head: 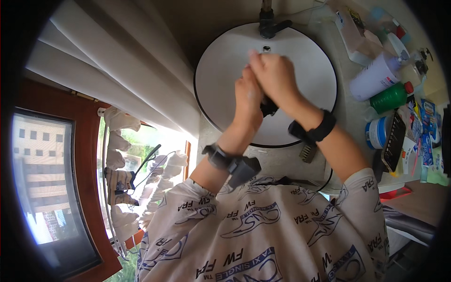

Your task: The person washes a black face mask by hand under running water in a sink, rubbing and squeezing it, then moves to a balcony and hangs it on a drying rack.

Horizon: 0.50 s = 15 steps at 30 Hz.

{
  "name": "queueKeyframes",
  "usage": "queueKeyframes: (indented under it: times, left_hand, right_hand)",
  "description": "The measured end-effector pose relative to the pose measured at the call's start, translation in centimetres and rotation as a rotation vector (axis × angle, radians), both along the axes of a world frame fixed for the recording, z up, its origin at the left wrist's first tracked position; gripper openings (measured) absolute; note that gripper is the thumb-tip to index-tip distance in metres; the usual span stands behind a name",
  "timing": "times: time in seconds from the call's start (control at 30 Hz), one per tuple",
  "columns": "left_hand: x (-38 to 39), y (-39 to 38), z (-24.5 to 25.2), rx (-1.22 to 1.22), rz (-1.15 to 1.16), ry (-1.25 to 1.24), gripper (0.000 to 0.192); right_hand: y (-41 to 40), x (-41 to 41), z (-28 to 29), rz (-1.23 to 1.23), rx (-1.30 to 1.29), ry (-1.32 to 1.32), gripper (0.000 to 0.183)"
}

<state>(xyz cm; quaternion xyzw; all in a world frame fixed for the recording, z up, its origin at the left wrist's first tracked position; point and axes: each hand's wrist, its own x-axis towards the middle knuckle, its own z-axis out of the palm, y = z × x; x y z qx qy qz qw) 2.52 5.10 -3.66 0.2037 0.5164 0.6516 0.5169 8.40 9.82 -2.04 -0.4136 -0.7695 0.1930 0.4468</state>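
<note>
Both of my hands are together over a round white washbasin (218,88) with a dark rim. My left hand (249,95) is below and to the left, its fingers curled, with a pale patch like foam on it. Against it lies my right hand (276,72), fingers bent and slightly blurred. A dark object (269,107) shows under and between the hands; what it is, and which hand holds it, I cannot tell. Black straps with devices sit on both wrists. The black faucet (269,28) stands at the basin's far edge, beyond the hands.
On the counter at right are a pump bottle (375,77), a green bottle (389,98), a blue-and-white tub (377,132), a leaning smartphone (394,141) and a plastic bin (356,38). A small brush (307,153) lies near the basin. A curtain (123,70) and window are at left.
</note>
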Motion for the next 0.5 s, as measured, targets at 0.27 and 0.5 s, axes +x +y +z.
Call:
queueKeyframes:
  times: [0.27,0.5]
  left_hand:
    - [-1.4,-0.1,1.5,0.121,0.094,0.156,0.036]
    - [-2.2,1.3,0.1,0.093,0.258,-0.168,0.040]
  right_hand:
    - [-0.1,-1.3,0.7,0.100,-0.098,-0.011,0.046]
    - [-1.1,-2.7,0.0,0.027,-0.053,-0.029,0.045]
